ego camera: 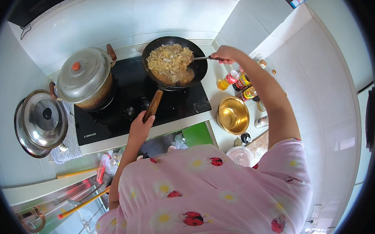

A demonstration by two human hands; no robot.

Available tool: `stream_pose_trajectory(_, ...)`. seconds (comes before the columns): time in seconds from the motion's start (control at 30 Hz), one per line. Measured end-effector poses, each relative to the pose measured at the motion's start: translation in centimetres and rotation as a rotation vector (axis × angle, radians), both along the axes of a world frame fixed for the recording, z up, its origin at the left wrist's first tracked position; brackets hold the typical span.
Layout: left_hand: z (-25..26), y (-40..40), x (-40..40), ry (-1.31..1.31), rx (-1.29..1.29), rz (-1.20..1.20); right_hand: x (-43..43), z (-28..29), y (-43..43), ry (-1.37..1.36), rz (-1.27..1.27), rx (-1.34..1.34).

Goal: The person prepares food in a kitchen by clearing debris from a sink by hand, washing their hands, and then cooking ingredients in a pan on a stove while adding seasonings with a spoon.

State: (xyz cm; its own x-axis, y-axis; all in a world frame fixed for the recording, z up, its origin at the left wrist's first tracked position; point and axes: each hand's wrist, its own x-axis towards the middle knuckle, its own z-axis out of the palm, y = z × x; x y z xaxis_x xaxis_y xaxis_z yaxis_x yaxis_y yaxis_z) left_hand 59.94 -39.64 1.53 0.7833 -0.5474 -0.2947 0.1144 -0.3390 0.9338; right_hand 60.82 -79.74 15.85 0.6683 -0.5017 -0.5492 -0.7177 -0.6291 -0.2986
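My left hand grips the wooden handle of a black wok on the right side of the cooktop. In the wok lies a heap of chopped, yellowish food with brown liquid at its near side. My right hand is closed around the dark handle of a metal cooking utensil. That utensil reaches over the wok's right rim, and its working end is hidden in the food.
A large lidded metal pot stands on the left of the black cooktop. Metal lids lean beside it. To the right are several bottles, a gold-coloured metal bowl and a clear plastic container.
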Motion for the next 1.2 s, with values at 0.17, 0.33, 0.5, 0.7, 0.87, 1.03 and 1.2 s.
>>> stream_pose_trajectory(0.17,0.3,-0.1,-0.2,-0.091,0.002,0.026,-1.9,-3.3,2.0,-0.393,0.398,-0.544)
stream_pose_trajectory(0.33,0.3,0.2,-0.3,-0.085,-0.015,0.044,-4.1,3.6,3.3,-0.333,0.687,-0.748)
stream_pose_trajectory(0.5,0.8,0.1,-0.4,-0.073,0.074,0.046,-1.5,4.8,1.3,-0.189,0.673,-0.866)
stream_pose_trajectory(0.7,3.0,0.9,-1.2,0.008,0.143,0.087,2.4,0.2,2.8,-0.257,0.603,-0.711)
stream_pose_trajectory(0.87,2.4,3.3,-1.1,0.117,0.098,0.23,-0.4,4.2,2.9,-0.327,0.813,-0.72)
stream_pose_trajectory(1.03,1.2,5.8,-1.7,0.137,0.103,0.294,-3.0,5.5,-1.5,-0.186,0.616,-0.705)
stream_pose_trajectory(1.2,0.3,7.7,-3.3,0.22,0.168,0.355,-2.9,-0.1,-4.6,-0.005,0.07,0.181)
